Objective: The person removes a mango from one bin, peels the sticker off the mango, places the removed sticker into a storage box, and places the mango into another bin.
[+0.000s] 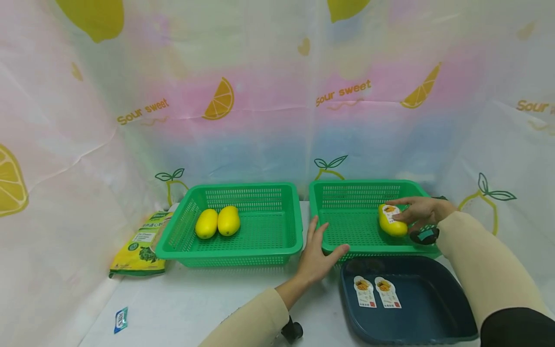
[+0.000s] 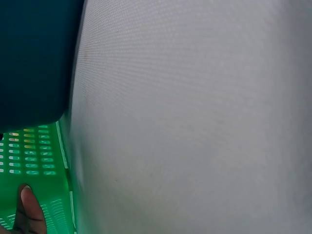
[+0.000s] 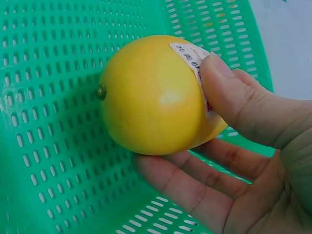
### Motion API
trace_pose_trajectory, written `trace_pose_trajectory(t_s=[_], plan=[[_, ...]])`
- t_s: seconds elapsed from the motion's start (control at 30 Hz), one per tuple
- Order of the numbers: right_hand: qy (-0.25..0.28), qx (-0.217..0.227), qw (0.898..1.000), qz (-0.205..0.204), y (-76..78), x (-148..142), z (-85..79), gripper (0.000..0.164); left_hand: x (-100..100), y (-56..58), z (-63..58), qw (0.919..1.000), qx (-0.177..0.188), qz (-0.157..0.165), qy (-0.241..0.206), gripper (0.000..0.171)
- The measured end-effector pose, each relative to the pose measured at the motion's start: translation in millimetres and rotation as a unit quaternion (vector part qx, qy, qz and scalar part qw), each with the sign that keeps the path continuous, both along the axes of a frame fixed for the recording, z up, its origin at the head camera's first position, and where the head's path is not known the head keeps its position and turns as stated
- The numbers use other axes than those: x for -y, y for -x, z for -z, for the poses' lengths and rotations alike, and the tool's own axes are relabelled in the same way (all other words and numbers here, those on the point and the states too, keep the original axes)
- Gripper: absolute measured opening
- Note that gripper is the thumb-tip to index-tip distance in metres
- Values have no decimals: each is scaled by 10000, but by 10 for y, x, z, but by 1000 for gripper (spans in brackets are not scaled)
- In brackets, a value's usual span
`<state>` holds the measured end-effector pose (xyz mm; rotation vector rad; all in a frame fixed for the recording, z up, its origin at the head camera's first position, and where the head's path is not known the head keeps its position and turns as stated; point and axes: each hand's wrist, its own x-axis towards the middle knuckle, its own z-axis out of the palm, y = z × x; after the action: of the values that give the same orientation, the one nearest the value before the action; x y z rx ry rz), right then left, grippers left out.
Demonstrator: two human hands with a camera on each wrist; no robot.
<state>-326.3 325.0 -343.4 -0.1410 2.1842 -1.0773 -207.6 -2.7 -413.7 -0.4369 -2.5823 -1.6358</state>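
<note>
In the head view my right hand [image 1: 419,212] holds a yellow mango [image 1: 395,228] with a white sticker [image 1: 390,212], inside the right green basket [image 1: 366,249]. The right wrist view shows the thumb on the sticker and the fingers curled under the mango [image 3: 146,97]. My left hand [image 1: 316,258] is at the front left corner of that basket with its fingers spread. In the left wrist view only a digit [image 2: 31,207] shows against the green basket wall [image 2: 44,178]. Two more yellow mangoes [image 1: 228,220], with no sticker visible, lie in the left green basket [image 1: 260,253].
A dark blue tray [image 1: 416,313] stands in front of the right basket, with two mango stickers [image 1: 388,292] in it. A yellow packet [image 1: 140,248] leans at the left basket's outer side. A small blue-white sachet [image 1: 121,320] lies on the white table [image 1: 173,308].
</note>
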Motion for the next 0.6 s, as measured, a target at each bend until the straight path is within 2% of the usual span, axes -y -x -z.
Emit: trace_pose_trajectory(t_s=[0.43,0.6], plan=[[121,-223,9995,174,-87,1,-155,82,0,-7,-3,10000,-19,-22,95,76],[112,-391,9992,-22,-102,4,-245,83,5,3,-15,9999,-27,-36,129,76]])
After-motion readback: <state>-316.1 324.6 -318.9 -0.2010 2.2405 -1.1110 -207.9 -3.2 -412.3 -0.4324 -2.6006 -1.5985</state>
